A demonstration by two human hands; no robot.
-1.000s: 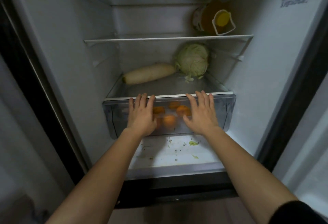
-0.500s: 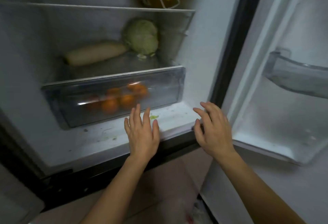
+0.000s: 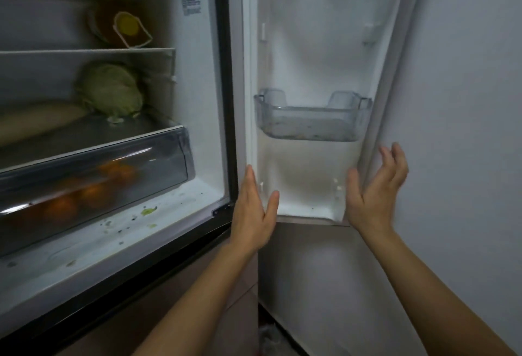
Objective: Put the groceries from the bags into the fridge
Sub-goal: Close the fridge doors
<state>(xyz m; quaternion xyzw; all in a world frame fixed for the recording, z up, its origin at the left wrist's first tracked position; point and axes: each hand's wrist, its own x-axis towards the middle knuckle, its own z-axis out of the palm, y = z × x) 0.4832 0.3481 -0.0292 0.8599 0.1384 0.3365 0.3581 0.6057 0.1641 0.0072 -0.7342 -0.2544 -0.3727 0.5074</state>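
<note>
Left hand (image 3: 252, 208): fingers straight and together, thumb apart, holding nothing, raised before the hinge side of the open fridge door (image 3: 310, 45). Right hand (image 3: 375, 194): fingers loosely spread, holding nothing, at the door's outer edge; contact cannot be confirmed. Above and between the hands, a clear door bin (image 3: 310, 127) hangs on the door liner. Left of the left hand, the crisper drawer (image 3: 158, 158) contains oranges (image 3: 93, 193). On the shelf above the drawer lie a cabbage (image 3: 110, 90) and, beside it, a blurred white radish (image 3: 36, 121). One shelf higher stands a jug (image 3: 124, 28) with a yellow cap. Right of the right hand is a plain wall (image 3: 466, 73).
</note>
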